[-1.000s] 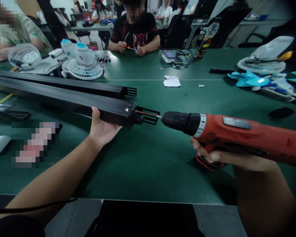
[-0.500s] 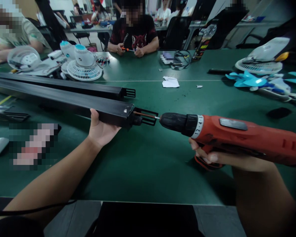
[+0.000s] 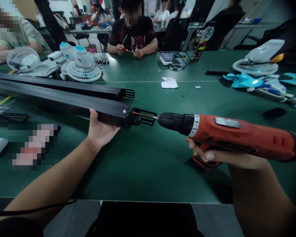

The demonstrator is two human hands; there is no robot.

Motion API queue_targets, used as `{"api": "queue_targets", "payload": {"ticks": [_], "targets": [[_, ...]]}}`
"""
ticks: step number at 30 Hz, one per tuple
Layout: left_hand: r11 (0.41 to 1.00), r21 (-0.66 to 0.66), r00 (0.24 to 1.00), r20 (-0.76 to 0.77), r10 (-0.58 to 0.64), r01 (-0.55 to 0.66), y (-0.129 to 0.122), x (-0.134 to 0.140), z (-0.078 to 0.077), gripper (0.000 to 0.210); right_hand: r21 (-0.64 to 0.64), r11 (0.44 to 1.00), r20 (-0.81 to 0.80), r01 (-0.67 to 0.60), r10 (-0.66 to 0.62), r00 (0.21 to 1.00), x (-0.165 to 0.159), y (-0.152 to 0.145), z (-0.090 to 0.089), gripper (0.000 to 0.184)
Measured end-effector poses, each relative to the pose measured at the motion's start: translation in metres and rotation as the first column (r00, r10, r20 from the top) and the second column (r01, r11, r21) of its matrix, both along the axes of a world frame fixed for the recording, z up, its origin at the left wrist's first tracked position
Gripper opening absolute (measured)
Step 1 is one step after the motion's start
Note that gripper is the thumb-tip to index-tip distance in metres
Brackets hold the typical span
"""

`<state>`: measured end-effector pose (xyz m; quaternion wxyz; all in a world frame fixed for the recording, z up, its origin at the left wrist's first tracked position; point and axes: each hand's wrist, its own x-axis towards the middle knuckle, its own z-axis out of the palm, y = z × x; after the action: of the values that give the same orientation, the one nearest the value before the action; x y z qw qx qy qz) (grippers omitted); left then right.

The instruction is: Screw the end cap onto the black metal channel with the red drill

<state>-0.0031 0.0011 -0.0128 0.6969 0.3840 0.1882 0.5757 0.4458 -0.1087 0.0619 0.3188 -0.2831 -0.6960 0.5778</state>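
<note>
My left hand (image 3: 102, 130) grips a long black rectangular bar (image 3: 71, 98) from below near its right end, thumb up along the near side. A slotted black bracket (image 3: 146, 116) and a small dark knob (image 3: 136, 121) stick out of that end. My right hand (image 3: 202, 153) is wrapped round the handle of a red cordless drill (image 3: 247, 133), which points left. From its black chuck (image 3: 171, 121) a long thin bit (image 3: 145, 115) reaches to the bar's end face. Where the tip meets the bar is too small to make out.
Behind lies a second black bar (image 3: 88, 88). White fan parts (image 3: 83, 70) stand at the back left, blue fan blades (image 3: 247, 80) at the right. Paper scraps (image 3: 169, 83), a bottle (image 3: 201, 44) and a blurred phone-like slab (image 3: 36, 146) lie about. Across the table a person (image 3: 133, 36) holds an orange-handled screwdriver (image 3: 125, 50).
The drill has shifted slightly left in view, with its bit still at the bar's end. My left hand and the bar have hardly moved; the whole view has shifted a little.
</note>
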Motion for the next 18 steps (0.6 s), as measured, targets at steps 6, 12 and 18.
{"api": "queue_targets", "payload": {"ticks": [6,12,18], "targets": [[0.999,0.015,0.999,0.012,-0.04,0.04,0.0019,-0.0037,-0.002,0.102,-0.001,1.0,0.002,0.007,-0.007,1.0,-0.0007,-0.0006,0.0004,0.022],[1.0,-0.024,1.0,-0.003,-0.016,0.016,0.0018,-0.0049,-0.0023,0.109,-0.018,0.998,-0.02,0.054,-0.054,0.998,-0.0029,-0.0011,-0.003,0.02],[0.997,-0.07,0.999,-0.034,-0.033,0.03,0.0032,-0.0083,-0.0027,0.104,0.018,1.0,0.005,0.01,-0.01,1.0,0.0045,0.0042,-0.002,0.032]]}}
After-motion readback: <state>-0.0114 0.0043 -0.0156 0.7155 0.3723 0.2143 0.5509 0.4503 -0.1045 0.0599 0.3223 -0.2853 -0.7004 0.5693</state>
